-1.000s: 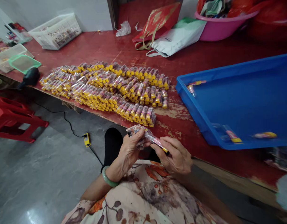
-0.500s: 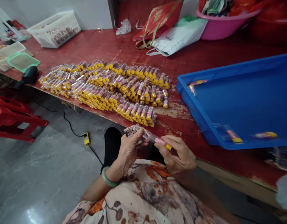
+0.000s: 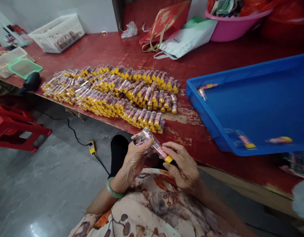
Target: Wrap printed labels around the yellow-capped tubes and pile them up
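While the left hand (image 3: 136,161) pinches the clear end of a tube (image 3: 162,151) and some shiny clear wrap (image 3: 142,135) with little pictures, the right hand (image 3: 184,164) has its fingers closed on the yellow end. The tube is tilted, just past the near edge of the counter (image 3: 112,54), over the person's lap. It has pink marks that look like writing, but they are too small to read. A big pile of tubes (image 3: 110,92) with yellow ends lies along the near edge, to the left. On the right side of the counter sits a blue tray (image 3: 260,112) with a few tubes in it. Near the far edge are a red bag (image 3: 166,23) and a white bag (image 3: 188,41) with tiny dark writing, too small to read.
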The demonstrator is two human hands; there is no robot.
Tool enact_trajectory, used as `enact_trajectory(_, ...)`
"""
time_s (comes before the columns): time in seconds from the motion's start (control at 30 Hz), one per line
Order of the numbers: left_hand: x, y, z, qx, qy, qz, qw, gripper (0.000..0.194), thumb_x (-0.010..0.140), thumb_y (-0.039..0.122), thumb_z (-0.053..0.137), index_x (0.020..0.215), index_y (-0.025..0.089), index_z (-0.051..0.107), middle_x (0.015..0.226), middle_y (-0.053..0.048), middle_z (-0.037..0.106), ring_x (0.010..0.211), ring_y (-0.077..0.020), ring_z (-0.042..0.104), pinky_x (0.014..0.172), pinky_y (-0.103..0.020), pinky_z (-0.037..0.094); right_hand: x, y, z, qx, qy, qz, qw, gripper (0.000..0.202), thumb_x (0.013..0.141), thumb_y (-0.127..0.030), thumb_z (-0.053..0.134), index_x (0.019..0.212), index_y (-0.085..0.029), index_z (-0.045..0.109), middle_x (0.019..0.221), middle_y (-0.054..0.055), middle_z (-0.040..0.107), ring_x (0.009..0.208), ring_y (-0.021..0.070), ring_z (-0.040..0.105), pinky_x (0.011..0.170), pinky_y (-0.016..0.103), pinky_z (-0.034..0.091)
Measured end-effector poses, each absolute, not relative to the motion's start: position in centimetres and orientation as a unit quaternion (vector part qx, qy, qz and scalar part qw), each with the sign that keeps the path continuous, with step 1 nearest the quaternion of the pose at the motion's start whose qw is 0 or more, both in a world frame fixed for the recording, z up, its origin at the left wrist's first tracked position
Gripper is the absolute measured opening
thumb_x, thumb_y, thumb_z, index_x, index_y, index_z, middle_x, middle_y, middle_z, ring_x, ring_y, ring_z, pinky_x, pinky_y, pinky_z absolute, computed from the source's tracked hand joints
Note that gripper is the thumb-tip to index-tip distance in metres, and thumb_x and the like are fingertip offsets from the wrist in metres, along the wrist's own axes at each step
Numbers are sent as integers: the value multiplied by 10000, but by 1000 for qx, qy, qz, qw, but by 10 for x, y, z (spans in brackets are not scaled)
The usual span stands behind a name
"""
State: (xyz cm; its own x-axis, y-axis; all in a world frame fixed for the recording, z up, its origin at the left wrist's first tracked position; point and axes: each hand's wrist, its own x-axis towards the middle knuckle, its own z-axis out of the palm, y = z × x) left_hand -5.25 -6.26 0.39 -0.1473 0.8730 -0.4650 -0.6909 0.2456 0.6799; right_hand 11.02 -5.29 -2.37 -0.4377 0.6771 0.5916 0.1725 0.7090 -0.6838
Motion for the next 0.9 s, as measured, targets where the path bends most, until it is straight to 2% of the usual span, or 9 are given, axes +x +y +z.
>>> enact_trajectory(0.07,-52,-63,5,95,443,594,665,381,564,229,861,887,133,683,832,-38,704,695,-151,652,661,-280,554,112,-53,-22,-274,-788,315,453,493,854,-144,580,1330,-209,469,1231,123,484,1063,247,536,848,391,513)
enact_trajectory(0.13,-49,-64,7,93,435,576,686,391,518,237,884,837,126,688,769,-30,700,649,-141,642,636,-262,541,111,-52,-21,-302,-749,353,471,526,789,-199,693,1275,-239,496,1164,89,481,894,195,546,766,353,514)
enact_trajectory(0.23,-45,-67,7,106,429,547,711,445,460,273,907,815,108,695,720,-35,695,612,-140,630,616,-255,525,106,-47,-18,-335,-683,421,494,604,677,-243,803,1201,-264,503,1124,53,441,723,130,474,643,302,481)
enact_trajectory(0.43,-41,-71,5,128,429,523,725,492,426,275,917,836,97,710,753,-49,701,657,-141,628,663,-254,507,102,-37,-11,-372,-656,465,464,619,624,-311,833,1146,-264,505,1015,14,453,727,131,440,619,274,416)
enact_trajectory(0.6,-39,-71,3,132,444,501,731,462,435,281,912,811,101,712,750,-49,695,647,-143,617,653,-261,485,104,-39,-10,-398,-666,446,446,569,647,-340,814,1124,-244,517,1005,15,468,743,135,454,620,266,409)
enact_trajectory(0.9,-40,-68,-1,145,446,503,726,456,452,323,905,806,112,709,758,-56,701,649,-155,629,655,-269,495,109,-43,-11,-379,-698,390,466,437,694,-271,778,1073,-212,567,951,28,533,698,132,488,627,277,457)
